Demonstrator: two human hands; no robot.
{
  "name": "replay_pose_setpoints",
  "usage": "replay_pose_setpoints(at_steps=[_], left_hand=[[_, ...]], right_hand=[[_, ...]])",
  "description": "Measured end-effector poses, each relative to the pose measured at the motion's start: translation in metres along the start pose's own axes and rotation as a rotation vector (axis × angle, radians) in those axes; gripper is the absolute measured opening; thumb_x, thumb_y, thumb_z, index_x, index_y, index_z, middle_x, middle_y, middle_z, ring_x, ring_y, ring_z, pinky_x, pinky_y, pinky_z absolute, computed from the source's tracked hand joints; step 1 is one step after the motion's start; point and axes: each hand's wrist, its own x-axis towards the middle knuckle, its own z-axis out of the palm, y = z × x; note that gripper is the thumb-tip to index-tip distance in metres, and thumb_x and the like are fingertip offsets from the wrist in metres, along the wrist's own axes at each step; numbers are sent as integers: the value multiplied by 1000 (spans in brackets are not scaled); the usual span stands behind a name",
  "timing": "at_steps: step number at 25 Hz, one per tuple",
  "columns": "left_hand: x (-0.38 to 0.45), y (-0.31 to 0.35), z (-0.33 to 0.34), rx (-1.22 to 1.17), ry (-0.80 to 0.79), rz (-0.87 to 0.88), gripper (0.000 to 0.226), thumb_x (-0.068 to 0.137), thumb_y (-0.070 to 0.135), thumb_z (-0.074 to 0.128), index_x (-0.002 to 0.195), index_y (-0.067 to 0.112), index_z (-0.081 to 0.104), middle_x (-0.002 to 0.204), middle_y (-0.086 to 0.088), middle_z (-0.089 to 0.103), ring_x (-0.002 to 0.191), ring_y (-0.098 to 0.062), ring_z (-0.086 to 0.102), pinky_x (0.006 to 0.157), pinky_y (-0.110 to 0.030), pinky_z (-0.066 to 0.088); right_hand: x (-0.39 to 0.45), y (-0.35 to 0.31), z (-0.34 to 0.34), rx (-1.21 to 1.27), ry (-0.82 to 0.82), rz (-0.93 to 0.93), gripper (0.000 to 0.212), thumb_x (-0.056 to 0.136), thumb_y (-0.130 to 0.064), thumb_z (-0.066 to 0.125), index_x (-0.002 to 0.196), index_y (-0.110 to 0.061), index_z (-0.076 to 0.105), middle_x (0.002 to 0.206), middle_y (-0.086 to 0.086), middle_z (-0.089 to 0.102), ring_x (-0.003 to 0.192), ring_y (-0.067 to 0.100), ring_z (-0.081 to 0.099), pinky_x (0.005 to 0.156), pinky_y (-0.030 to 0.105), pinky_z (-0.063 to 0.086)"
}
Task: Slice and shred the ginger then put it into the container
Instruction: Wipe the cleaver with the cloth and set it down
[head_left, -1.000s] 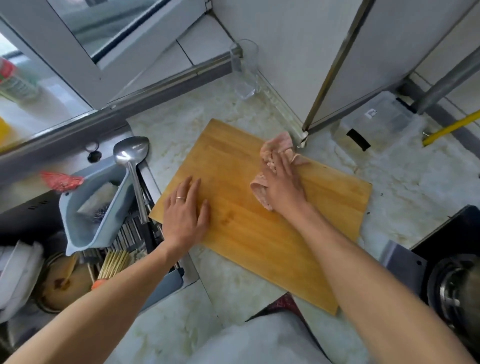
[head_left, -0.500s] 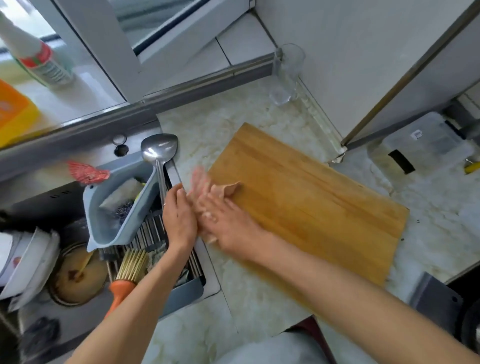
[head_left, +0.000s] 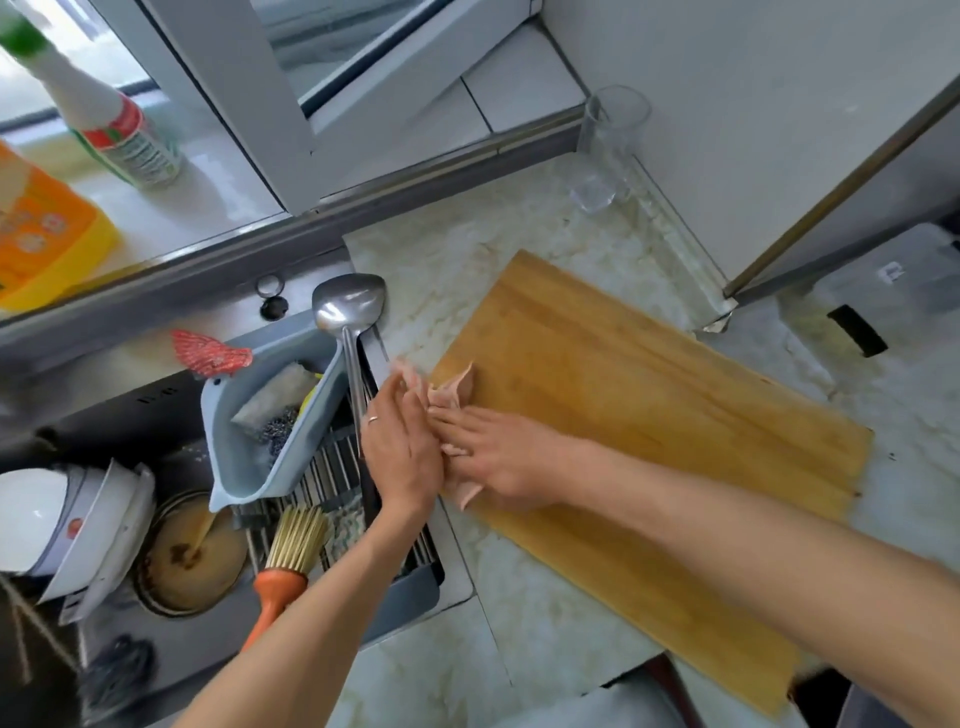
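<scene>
Surface: a pale marbled counter (head_left: 519, 613) in a kitchen corner, bounded at the rear by a window frame (head_left: 249, 104) and at the right by a white wall (head_left: 727, 104). A sink (head_left: 171, 519) lies at the left, holding a grey drainer basket (head_left: 244, 457), a metal ladle (head_left: 345, 312), white bowls (head_left: 67, 519) and an orange-handled brush (head_left: 283, 577). A clear glass (head_left: 608, 145) stands in the rear corner. A clear plastic container (head_left: 893, 280) sits at the far right, near the wall.

The wooden cutting board (head_left: 649, 415) lies flat on the counter, its long axis running diagonally from the upper left to the lower right. Its surface is bare, yellow-orange, with lengthwise grain. No ginger is visible in the frame.

At the board's left edge, the right hand (head_left: 498, 462) presses a pink cloth (head_left: 452, 395) with fingers fairly straight, the cloth bunched beneath and ahead of it. The left hand (head_left: 400, 447) stands just beside the board's edge, palm turned toward the right hand, fingers relaxed and touching the cloth; a ring shows on one finger.
</scene>
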Motion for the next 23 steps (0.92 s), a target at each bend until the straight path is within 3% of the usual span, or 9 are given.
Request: replay_pose_setpoints(at_steps=[2, 5, 7, 10, 11, 15, 19, 21, 23], left_hand=[[-2, -3, 2, 55, 2, 56, 55, 101, 45, 31, 138, 9, 50, 123, -10, 61, 117, -27, 51, 102, -43, 37], [-3, -4, 7, 141, 25, 75, 55, 100, 47, 31, 140, 12, 47, 115, -8, 61, 112, -28, 51, 99, -48, 39], [-3, -4, 8, 144, 29, 96, 55, 100, 47, 30, 139, 13, 47, 116, -10, 63, 112, -31, 52, 99, -50, 40], [-4, -7, 6, 128, 32, 112, 52, 100, 44, 33, 140, 13, 47, 123, -11, 62, 116, -31, 51, 100, -47, 37], [-3, -6, 7, 138, 30, 110, 50, 100, 42, 34, 140, 14, 46, 121, -9, 62, 115, -30, 51, 100, -46, 37], [-5, -5, 7, 155, 37, 90, 48, 101, 39, 35, 141, 14, 45, 116, -7, 62, 114, -28, 51, 100, -47, 37], [-3, -5, 5, 144, 24, 109, 49, 101, 39, 34, 138, 11, 49, 117, -13, 63, 114, -33, 52, 98, -49, 38], [-3, -7, 2, 124, -13, 91, 46, 102, 36, 37, 139, 12, 48, 124, -13, 61, 120, -32, 50, 101, -47, 38], [-8, -10, -6, 73, -114, 91, 48, 103, 34, 43, 145, 13, 42, 135, -11, 55, 128, -26, 46, 107, -42, 37]], right_hand=[[-10, 48, -11, -27, 71, 152, 64, 101, -36, 44, 159, -31, 18, 167, 1, -9, 154, 19, -7, 125, 36, -2], [-2, 99, -30, 92, 284, 795, 65, 97, -42, 48, 156, -17, 31, 165, 18, 17, 152, 36, 16, 122, 48, 20], [14, 57, -8, 184, 311, 619, 61, 92, -41, 58, 142, -7, 47, 153, 26, 36, 139, 47, 37, 110, 53, 39], [-18, 28, 26, 12, 150, -8, 63, 98, -42, 49, 155, -23, 32, 166, 3, 5, 154, 27, 11, 125, 43, 13], [-29, 48, 20, -2, 202, 39, 61, 99, -36, 49, 156, -27, 28, 167, -1, 8, 155, 22, 10, 125, 38, 9], [-39, 63, 11, 265, 450, 909, 70, 97, -22, 51, 159, -14, 20, 165, 16, 18, 151, 34, 20, 121, 42, 21], [-56, -56, 52, 130, 158, 179, 73, 89, -10, 55, 157, -22, 31, 167, 13, 6, 155, 30, 3, 123, 45, 5], [-94, -31, 56, 49, 175, 219, 68, 90, -18, 48, 156, -28, 34, 167, 7, 10, 155, 26, 6, 125, 47, 8], [-122, -7, 56, 136, 281, 595, 67, 91, -39, 23, 156, -28, 33, 168, 6, 9, 155, 26, 9, 124, 47, 13]])
